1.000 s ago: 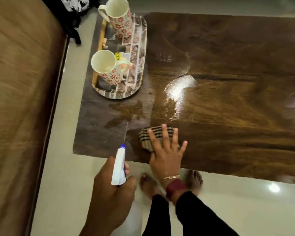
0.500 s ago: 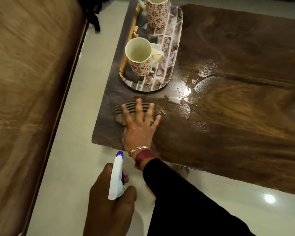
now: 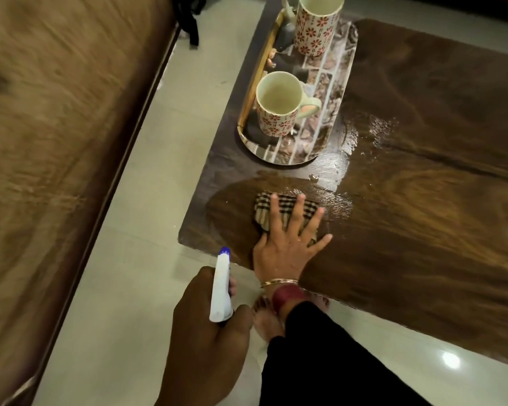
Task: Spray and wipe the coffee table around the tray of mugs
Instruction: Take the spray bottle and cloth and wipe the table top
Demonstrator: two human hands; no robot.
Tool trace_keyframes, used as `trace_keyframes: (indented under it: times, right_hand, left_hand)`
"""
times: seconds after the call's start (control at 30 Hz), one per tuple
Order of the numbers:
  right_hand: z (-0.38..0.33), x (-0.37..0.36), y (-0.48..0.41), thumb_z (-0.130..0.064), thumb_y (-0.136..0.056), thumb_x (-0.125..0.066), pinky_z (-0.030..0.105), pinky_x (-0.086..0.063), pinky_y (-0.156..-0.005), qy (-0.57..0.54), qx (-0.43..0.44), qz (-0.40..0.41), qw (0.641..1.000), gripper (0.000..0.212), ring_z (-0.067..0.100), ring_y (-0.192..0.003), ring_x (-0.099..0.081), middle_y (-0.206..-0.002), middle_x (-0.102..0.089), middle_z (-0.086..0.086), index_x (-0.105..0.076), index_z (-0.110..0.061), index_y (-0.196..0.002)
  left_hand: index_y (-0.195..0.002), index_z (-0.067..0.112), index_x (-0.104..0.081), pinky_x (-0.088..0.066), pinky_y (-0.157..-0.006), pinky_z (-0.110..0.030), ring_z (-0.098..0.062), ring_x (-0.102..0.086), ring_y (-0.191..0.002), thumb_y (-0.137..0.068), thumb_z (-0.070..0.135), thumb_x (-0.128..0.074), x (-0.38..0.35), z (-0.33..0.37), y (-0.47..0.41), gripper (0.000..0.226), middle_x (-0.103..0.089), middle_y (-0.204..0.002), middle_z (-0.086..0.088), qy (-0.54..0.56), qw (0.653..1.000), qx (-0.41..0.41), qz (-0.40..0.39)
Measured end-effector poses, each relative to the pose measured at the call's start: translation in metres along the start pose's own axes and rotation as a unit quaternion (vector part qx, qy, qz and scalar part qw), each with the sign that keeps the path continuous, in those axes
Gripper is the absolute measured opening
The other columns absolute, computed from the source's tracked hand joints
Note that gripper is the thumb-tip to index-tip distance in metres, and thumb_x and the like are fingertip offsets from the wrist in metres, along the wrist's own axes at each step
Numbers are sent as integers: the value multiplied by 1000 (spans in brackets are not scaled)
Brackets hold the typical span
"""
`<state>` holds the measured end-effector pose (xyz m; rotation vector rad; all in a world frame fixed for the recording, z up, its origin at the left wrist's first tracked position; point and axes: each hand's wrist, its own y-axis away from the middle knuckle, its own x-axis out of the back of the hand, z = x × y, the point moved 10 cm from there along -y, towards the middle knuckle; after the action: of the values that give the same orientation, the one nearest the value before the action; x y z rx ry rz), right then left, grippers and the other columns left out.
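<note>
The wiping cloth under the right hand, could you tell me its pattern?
The cloth is beige with dark checked stripes, seen in the head view.

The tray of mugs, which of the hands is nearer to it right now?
Right. The right hand presses the checked cloth on the coffee table just short of the tray; the left hand holds the spray bottle off the table's edge.

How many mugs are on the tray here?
2. The near mug stands at the tray's near end; the far mug at its far end, partly cropped by the frame.
</note>
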<state>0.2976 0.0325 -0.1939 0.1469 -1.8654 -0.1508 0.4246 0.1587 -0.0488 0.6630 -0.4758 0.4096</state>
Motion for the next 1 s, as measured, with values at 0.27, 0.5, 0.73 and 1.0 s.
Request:
trace_keyframes:
  times: [0.27,0.5,0.73,1.0]
  right_hand:
    - [-144,-61,37,-63,-86,-47,78,-1,-111,48,306,-111,944,73,49,-154,-4,-172,-12,7,-31,-47,-156]
    - [-67,-33,33,-31,-85,-66,75,-7,-116,22,322,-74,944,72,41,-157,-9,-170,-22,1,-37,-49,-148]
    - [-134,-28,-43,-30,-89,-47,57,16,-121,-9,266,-59,962,71,40,-158,1,-172,-12,3,-34,-42,-157]
    - [-141,-30,-31,-28,-91,-60,58,10,-122,-12,330,-104,938,69,35,-159,2,-173,-11,1,-38,-42,-155]
  left_hand:
    - [-157,36,7,-5,-115,-74,-45,15,-148,-72,32,-84,-64,-49,-125,124,20,-162,-17,-352,934,-51,24]
    - [-112,6,-63,-60,-80,-44,-31,-68,-72,-58,25,-72,18,-3,-27,58,-68,-86,-13,11,999,5,50]
    - [-115,-3,-63,-53,-94,-58,-42,-66,-80,-47,67,-68,19,-2,-27,98,-69,-89,-25,47,998,4,51]
    - [-111,-13,-63,-51,-94,-49,-18,-53,-67,-47,18,-82,21,-5,-38,73,-57,-80,-9,-38,996,38,75]
